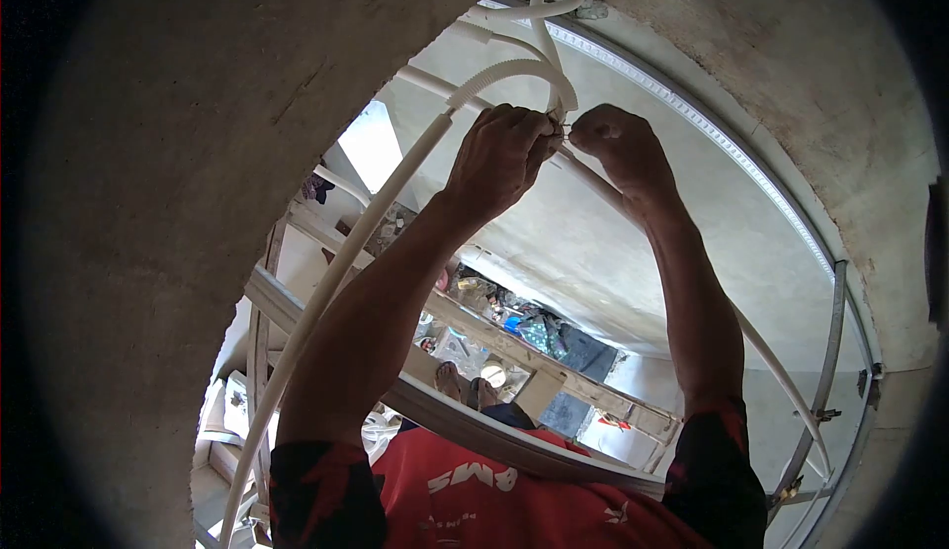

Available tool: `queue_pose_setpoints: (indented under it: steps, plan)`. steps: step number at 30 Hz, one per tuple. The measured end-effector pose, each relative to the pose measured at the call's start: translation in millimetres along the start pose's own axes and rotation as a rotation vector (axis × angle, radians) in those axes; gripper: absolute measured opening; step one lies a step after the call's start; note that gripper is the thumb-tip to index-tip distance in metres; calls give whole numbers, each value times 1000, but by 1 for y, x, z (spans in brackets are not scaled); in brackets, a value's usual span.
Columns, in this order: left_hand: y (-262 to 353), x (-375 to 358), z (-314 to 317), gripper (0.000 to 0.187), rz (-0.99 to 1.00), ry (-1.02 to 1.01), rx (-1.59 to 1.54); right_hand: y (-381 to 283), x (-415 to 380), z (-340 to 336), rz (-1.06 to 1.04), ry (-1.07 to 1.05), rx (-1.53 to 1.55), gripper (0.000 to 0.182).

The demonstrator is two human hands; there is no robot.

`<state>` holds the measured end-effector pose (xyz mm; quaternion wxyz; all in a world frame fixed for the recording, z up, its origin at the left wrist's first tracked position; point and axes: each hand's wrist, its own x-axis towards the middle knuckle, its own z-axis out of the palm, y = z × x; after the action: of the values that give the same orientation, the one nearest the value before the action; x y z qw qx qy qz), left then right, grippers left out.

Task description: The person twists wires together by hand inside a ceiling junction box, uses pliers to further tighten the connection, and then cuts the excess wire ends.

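Note:
Both arms reach up to the end of a white corrugated conduit [506,72] that bends over in an arc. Thin wires [565,134] show in the small gap between my hands, close to the conduit's end. My left hand [502,154] is closed, its fingertips pinched around these wires. Opposite it, my right hand [625,152] is curled with thumb and forefinger together at the wires' other side. How the wires lie inside the fingers is hidden. A straight white pipe [368,221] joins the corrugated conduit and slants down past my left forearm.
Overhead, a perforated metal channel [692,104] curves along the ceiling edge, with a rough concrete surface [168,203] at left. A metal rail [474,425] crosses in front of my chest. Far below are wooden planks [514,343], my feet [465,386] and floor clutter.

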<state>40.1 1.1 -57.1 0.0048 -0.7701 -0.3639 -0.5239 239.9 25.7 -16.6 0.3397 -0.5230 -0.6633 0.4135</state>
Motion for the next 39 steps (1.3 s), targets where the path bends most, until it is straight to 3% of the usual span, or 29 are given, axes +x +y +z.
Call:
queue_pose_setpoints:
  steps: [2,3,5,14,39]
  plan:
    - [0,-1,1,16,8,5,9,-5,-12,6,-378,206,-378,13]
    - [1,-1,0,16,6,5,8,-5,-17,7,-377,205,-378,13]
    - [3,-1,-2,16,-8,7,22,-6,-24,8,-752,333,-683,16]
    - [2,1,-1,14,-15,10,5,-15,-27,9,-952,356,-899,24]
    - [1,2,-4,12,-19,27,-41,-12,-24,12,-1008,340,-953,25]
